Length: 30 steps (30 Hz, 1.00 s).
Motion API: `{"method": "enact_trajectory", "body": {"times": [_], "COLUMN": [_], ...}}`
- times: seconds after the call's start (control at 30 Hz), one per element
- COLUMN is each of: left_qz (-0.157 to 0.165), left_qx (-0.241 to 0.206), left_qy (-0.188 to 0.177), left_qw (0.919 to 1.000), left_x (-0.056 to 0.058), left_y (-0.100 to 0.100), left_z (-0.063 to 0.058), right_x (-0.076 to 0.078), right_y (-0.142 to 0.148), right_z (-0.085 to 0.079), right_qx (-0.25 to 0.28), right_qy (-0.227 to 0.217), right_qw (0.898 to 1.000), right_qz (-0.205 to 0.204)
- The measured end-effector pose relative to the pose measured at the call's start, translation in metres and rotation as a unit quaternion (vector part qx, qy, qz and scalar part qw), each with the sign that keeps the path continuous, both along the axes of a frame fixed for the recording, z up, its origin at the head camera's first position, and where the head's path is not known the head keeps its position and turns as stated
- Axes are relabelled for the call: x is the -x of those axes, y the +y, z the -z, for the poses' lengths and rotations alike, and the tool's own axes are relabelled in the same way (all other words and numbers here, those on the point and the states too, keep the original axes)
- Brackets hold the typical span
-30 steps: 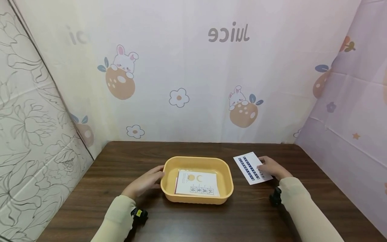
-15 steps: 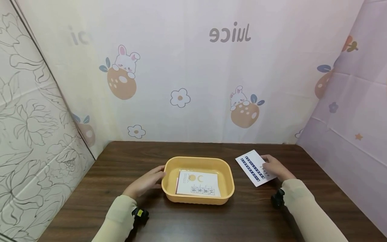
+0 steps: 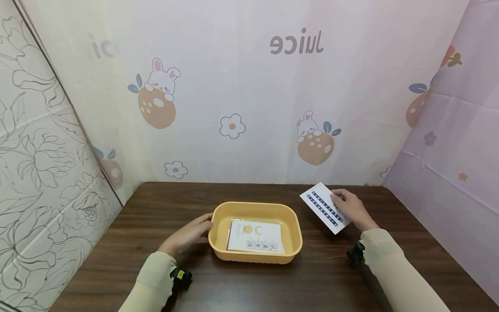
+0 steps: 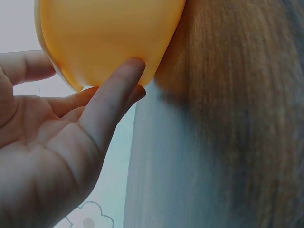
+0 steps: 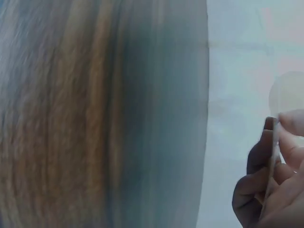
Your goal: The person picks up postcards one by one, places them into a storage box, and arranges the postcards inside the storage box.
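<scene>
A white card (image 3: 323, 208) with rows of dark blue printed squares is tilted above the table at the right. My right hand (image 3: 352, 208) pinches its edge, thumb on the printed face; edge-on in the right wrist view, the card (image 5: 271, 175) shows as a thin line between thumb and fingers. My left hand (image 3: 187, 236) holds the left end of a yellow plastic basin (image 3: 257, 258). In the left wrist view one fingertip meets the basin's rim and another digit (image 4: 116, 90) presses its outer wall. Inside the basin lie white cards (image 3: 255, 234), the top one with orange drawings and boxed characters.
Everything stands on a dark wood-grain table (image 3: 273, 286). A pale curtain (image 3: 257, 86) with rabbits and fruit hangs behind its back edge, and more printed cloth (image 3: 460, 173) hangs at the right. A small black device (image 3: 181, 277) sits at the left wrist.
The right hand has raised the white card off the table, tilting it and shifting it slightly up and left in view. The left hand and the basin stay put.
</scene>
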<state>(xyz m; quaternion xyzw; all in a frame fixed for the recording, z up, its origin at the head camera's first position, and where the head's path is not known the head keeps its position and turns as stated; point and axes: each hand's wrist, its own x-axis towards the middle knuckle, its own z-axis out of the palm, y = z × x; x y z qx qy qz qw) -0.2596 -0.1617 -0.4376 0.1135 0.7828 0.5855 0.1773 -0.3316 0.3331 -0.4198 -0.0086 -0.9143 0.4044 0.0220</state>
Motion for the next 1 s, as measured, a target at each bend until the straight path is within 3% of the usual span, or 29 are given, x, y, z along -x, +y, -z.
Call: {"method": "enact_trajectory", "body": {"times": [0.43, 1.0], "left_qz": [0.014, 0.014], "left_qx": [-0.006, -0.007], "left_qy": [0.007, 0.006], "left_qw": [0.9999, 0.9999], "left_x": [-0.001, -0.002], "left_y": [0.001, 0.0], "left_z": [-0.002, -0.003], "right_x": [-0.005, -0.012], "right_y": [-0.027, -0.069], "right_z": [-0.02, -0.044], "right_qx": [-0.01, -0.012], "right_qy": [0.04, 0.077], "right_qw": [0.999, 0.994], "right_qz": [-0.008, -0.082]}}
